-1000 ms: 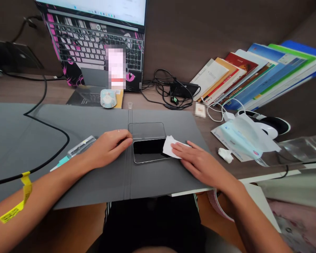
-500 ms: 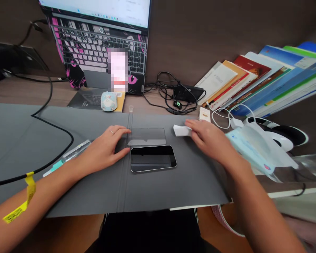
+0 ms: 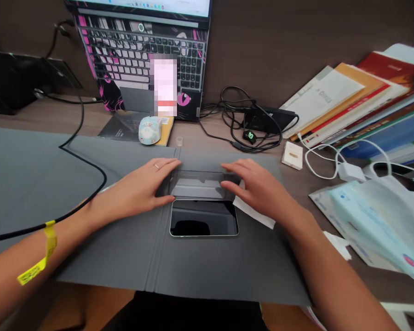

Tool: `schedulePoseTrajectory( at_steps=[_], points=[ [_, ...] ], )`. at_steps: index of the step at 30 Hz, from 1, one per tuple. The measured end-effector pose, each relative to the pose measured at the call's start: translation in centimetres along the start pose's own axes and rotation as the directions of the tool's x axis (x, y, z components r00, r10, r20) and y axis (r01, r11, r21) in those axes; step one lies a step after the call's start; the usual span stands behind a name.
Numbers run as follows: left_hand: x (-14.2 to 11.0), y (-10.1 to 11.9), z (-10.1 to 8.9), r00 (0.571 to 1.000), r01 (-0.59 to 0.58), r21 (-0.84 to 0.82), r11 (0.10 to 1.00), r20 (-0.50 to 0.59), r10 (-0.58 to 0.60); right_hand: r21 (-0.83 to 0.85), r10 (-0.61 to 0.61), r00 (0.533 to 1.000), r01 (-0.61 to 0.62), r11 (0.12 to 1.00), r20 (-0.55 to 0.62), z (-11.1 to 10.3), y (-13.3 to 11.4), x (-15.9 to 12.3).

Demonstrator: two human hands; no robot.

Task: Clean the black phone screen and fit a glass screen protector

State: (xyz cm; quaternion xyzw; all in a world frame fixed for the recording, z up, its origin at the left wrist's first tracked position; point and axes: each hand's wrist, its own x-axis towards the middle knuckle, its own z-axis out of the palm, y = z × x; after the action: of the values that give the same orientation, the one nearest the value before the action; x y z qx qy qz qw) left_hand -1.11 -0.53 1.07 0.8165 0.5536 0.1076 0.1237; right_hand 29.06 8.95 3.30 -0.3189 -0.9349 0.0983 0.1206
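Observation:
A dark phone lies face up on the grey mat. Just behind it is a clear glass screen protector. My left hand pinches the protector's left end between thumb and fingers. My right hand holds its right end with the fingertips. A white wipe lies on the mat, partly under my right hand.
A laptop stands propped at the back, a small round case before it. A black cable crosses the mat at left. A black charger, a small box, stacked books and a plastic package fill the right.
My right hand took the wipe off the phone, dropped it on the mat and came to the protector's right end. My left hand shifted from the phone to the protector's left end.

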Motion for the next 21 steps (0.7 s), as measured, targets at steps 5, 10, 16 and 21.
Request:
schedulePoseTrajectory(
  at_steps=[5, 10, 16, 21],
  points=[
    [1.7, 0.1, -1.3, 0.993, -0.017, 0.032, 0.999, 0.121, 0.013, 0.046, 0.004, 0.999, -0.001, 0.999, -0.052, 1.6, 0.5, -0.5],
    [1.6, 0.3, -1.2, 0.993, 0.017, 0.011, 1.000, 0.120, -0.019, 0.104, 0.015, 0.998, -0.009, 0.995, -0.059, 1.9, 0.5, -0.6],
    [0.7, 0.5, -0.8, 0.997, -0.002, 0.031, 1.000, 0.082, 0.000, 0.139, -0.003, 0.999, 0.010, 0.990, -0.047, 2.1, 0.4, -0.4],
    [0.6, 0.7, -1.2, 0.997, -0.059, 0.149, 0.987, 0.065, 0.050, 0.163, 0.024, 0.998, -0.013, 0.987, -0.064, 2.0, 0.2, -0.5]
  ],
)
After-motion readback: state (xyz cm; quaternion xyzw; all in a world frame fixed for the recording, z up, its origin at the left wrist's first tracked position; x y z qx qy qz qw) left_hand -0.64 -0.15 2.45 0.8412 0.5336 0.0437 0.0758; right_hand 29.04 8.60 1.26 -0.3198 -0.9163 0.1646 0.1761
